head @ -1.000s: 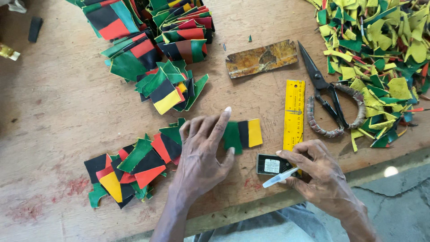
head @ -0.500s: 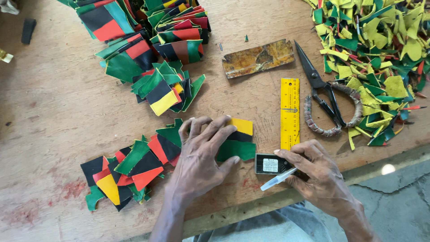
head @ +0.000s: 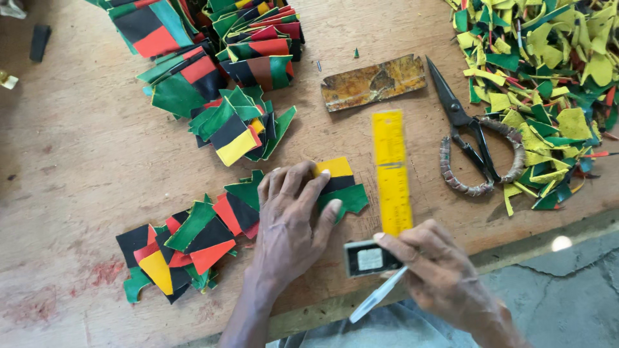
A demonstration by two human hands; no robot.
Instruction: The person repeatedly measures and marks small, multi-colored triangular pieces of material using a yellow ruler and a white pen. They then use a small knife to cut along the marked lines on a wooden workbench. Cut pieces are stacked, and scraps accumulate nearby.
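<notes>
Left hand (head: 290, 219) is flat on a yellow, black and green leather piece (head: 342, 187) near the tabletop's (head: 84, 154) front edge. Right hand (head: 438, 277) pinches a small black stamp block (head: 369, 259) plus a white pen (head: 377, 295). Yellow ruler (head: 392, 171) sits just beside that piece, scissors (head: 474, 138) further right, and a scrap heap (head: 548, 71) fills the far right corner.

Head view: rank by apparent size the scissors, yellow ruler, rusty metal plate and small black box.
1. scissors
2. yellow ruler
3. rusty metal plate, close to the ruler, so unsure
4. small black box, under the right hand
</notes>
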